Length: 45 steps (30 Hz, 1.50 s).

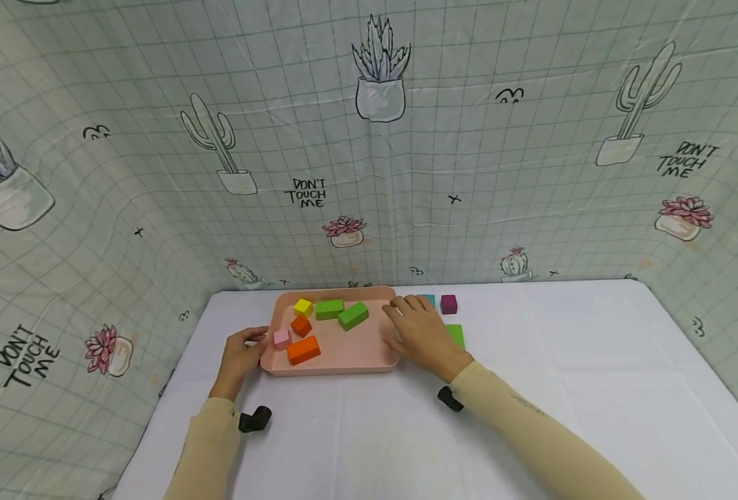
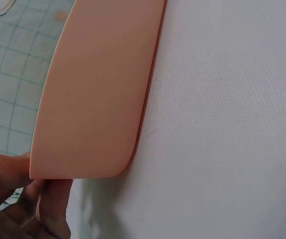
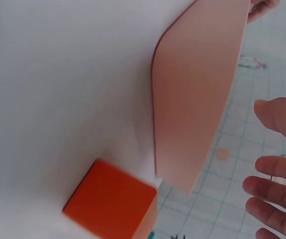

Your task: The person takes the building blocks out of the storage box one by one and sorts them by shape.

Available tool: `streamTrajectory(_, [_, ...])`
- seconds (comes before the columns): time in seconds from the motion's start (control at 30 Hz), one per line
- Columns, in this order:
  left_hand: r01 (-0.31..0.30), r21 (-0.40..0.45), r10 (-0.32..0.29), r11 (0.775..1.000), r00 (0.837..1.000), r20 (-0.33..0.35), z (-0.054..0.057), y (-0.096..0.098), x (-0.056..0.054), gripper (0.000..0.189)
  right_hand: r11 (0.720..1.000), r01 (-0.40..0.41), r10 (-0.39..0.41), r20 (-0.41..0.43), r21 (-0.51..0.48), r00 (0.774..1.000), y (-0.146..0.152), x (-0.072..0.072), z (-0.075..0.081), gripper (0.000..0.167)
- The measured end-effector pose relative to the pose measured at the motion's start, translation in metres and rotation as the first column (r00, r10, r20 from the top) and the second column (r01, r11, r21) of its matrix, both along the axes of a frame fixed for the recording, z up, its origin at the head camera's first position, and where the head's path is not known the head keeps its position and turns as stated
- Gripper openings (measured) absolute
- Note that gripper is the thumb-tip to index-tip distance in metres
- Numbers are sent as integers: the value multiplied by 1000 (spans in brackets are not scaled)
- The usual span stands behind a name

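A shallow pink tray (image 1: 356, 370) lies on the white table. Near its left half are a yellow block (image 1: 303, 307), two green blocks (image 1: 329, 310), an orange cube (image 1: 301, 325), an orange rectangular block (image 1: 303, 350) and a pink cube (image 1: 282, 339). My left hand (image 1: 241, 357) grips the tray's left edge, thumb at the rim and fingers along the outer side, as the left wrist view shows. Over the tray's right end hovers my right hand (image 1: 423, 335), its fingers spread and holding nothing. In the right wrist view these fingers (image 3: 269, 191) are apart from the tray wall (image 3: 197, 94).
Right of the tray stand a teal block (image 1: 430, 300), a purple cube (image 1: 448, 304) and a green block (image 1: 455, 335), partly behind my right hand. An orange block (image 3: 113, 199) shows only in the right wrist view. Patterned cloth (image 1: 369, 167) hangs behind the table.
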<state>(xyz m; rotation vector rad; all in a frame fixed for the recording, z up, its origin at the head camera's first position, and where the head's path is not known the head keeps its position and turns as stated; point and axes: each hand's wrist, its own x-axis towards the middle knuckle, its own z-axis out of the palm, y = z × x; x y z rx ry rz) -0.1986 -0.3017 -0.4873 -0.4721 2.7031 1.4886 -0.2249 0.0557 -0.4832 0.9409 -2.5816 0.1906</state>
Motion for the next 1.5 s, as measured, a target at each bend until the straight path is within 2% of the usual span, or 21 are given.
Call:
streamTrajectory(0.3, [1, -5, -1, 1000, 1000, -11, 0, 0, 1, 35, 995, 70, -74, 43, 73, 996, -29, -8, 4, 50])
streamTrajectory(0.43, [-6, -10, 6, 1000, 1000, 1, 0, 0, 0, 35, 994, 92, -96, 74, 52, 993, -40, -11, 4, 50])
streamTrajectory(0.57, [-10, -16, 10, 1000, 1000, -1, 0, 0, 0, 35, 996, 79, -80, 33, 30, 996, -48, -15, 1, 45])
streamTrajectory(0.67, [-16, -11, 16, 1000, 1000, 3, -1, 0, -1, 35, 996, 74, -75, 12, 51, 997, -53, -17, 1, 44])
streamTrajectory(0.97, [-8, -20, 7, 1000, 1000, -10, -3, 0, -1, 34, 976, 103, -128, 123, 193, 984, -68, -24, 5, 58])
streamTrajectory(1.27, [-5, -22, 4, 1000, 999, -42, -1, 0, 0, 33, 965, 119, -152, 127, 234, 980, -78, -28, 0, 59])
streamTrajectory(1.5, [5, -22, -6, 1000, 999, -47, -1, -1, 1, 33, 964, 104, -146, 163, 245, 976, -83, -32, -3, 59])
